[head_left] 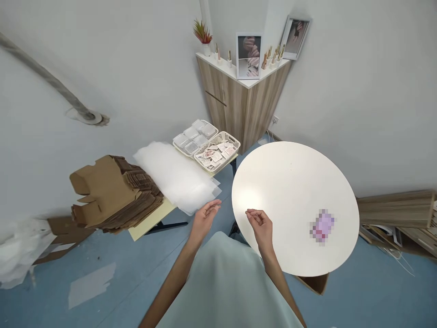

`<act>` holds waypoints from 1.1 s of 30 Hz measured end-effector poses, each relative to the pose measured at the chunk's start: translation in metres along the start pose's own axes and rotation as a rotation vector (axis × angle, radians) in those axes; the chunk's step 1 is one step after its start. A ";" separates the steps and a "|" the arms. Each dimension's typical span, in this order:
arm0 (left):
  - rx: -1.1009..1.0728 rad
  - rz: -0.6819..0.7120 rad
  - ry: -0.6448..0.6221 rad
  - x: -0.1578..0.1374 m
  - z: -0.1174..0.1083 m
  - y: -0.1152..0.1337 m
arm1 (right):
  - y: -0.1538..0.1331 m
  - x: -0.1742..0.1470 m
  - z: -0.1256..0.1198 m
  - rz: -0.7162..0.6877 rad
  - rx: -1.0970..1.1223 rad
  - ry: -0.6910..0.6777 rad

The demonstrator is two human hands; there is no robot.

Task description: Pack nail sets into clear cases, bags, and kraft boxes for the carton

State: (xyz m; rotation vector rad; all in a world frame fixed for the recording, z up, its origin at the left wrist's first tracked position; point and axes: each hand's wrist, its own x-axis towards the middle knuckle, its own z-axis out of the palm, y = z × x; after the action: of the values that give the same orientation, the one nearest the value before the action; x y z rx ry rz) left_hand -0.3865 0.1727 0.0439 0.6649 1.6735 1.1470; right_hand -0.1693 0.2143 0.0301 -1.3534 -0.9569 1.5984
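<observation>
My left hand (205, 216) hovers just off the near corner of a stack of clear plastic sheets (177, 175), fingers loosely apart and holding nothing. Over the near left edge of the round white table (290, 182) is my right hand (260, 225), its fingers curled with thumb and forefinger close together; nothing shows between them. A small blurred pink object (322, 226) lies on the table to the right of that hand.
A low yellow-topped table (150, 223) carries a pile of flat cardboard boxes (116, 193), a basket of small packets (218, 152) and a tray of clear containers (194, 135). A wooden corner cabinet (239, 100) stands behind. Boards (396, 209) lie right.
</observation>
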 end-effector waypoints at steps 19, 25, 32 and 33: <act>0.627 0.211 0.002 0.275 -0.083 0.011 | -0.037 0.062 0.113 0.010 -0.092 0.257; 0.949 0.342 -0.206 0.346 -0.084 0.013 | -0.034 0.054 0.161 -0.004 -0.104 0.341; 1.175 0.428 -0.335 0.378 -0.088 0.005 | -0.028 0.038 0.182 0.002 -0.099 0.468; 1.187 0.431 -0.342 0.379 -0.089 0.004 | -0.027 0.035 0.183 0.004 -0.093 0.484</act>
State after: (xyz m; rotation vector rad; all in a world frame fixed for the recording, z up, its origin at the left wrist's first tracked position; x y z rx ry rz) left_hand -0.6147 0.4540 -0.0977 1.8965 1.8357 0.1297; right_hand -0.3511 0.2490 0.0668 -1.7036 -0.7349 1.1560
